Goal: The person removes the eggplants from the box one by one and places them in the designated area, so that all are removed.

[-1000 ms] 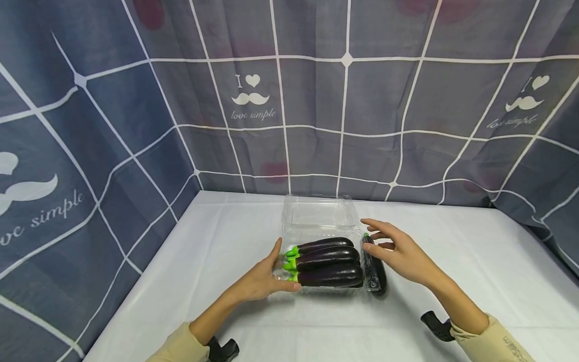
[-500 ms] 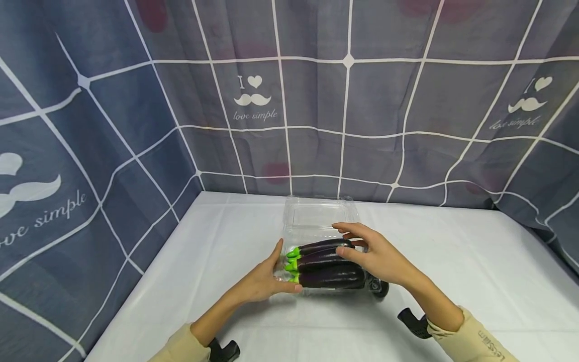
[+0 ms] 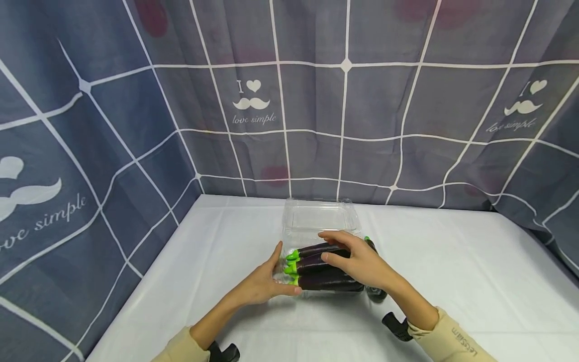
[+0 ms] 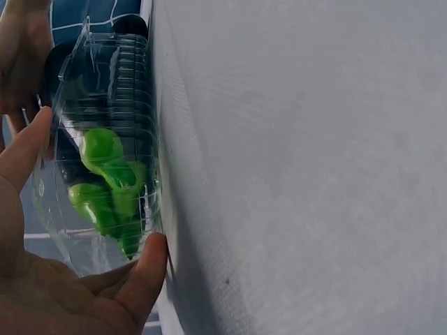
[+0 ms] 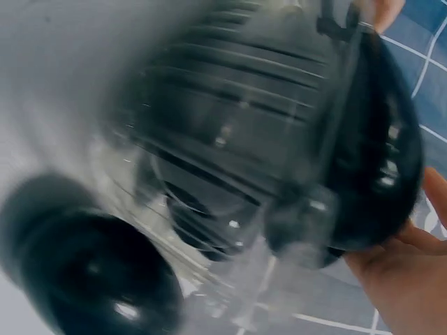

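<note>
Head view: spans the left end of a clear container (image 3: 312, 235) with the left hand (image 3: 261, 282), thumb and fingers spread wide, without gripping. Has the right hand (image 3: 359, 259) over the right half of the eggplants (image 3: 330, 282) in the container, fingers loosely bent, thumb apart; cannot tell if touching. Has the lid (image 3: 318, 215) folded back near the table's (image 3: 253, 332) far edge, another eggplant (image 3: 375, 294) just beside the container's right edge.

Left wrist view: shows green stems (image 4: 105, 160) through clear plastic, between fingertip and thumb.

Right wrist view, blurred: shows right-hand fingers beyond dark eggplants.
</note>
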`<state>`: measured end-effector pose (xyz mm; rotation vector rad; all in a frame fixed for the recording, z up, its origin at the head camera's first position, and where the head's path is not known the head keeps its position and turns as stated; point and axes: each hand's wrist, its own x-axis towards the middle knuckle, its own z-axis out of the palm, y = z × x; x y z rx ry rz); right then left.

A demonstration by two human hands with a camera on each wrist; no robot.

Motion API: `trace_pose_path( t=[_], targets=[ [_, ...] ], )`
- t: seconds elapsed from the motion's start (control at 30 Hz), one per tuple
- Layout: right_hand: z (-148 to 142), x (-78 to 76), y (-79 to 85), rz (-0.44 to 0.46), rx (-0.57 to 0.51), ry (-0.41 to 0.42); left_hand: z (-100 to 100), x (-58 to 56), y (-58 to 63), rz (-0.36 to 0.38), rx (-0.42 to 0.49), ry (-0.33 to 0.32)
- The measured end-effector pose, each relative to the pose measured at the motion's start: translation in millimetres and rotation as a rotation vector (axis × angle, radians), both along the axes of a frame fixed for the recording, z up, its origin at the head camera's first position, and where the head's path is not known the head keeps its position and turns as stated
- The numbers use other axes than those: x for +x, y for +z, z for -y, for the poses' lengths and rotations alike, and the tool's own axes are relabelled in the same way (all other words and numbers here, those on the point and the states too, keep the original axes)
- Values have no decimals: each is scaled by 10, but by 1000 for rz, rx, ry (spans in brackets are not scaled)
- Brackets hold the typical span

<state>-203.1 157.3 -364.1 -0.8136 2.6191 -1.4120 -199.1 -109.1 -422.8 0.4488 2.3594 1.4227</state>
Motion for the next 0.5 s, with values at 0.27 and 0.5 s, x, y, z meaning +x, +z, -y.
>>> trace_pose_path(
  t=[0.27,0.5],
  targets=[
    [-28,-24,-103,-31,24,21,-6,2,-7,-11,-9,-1],
    [-30,-78,-155,-68,54,11,-4,-2,-5,-4,5,-4]
  ],
)
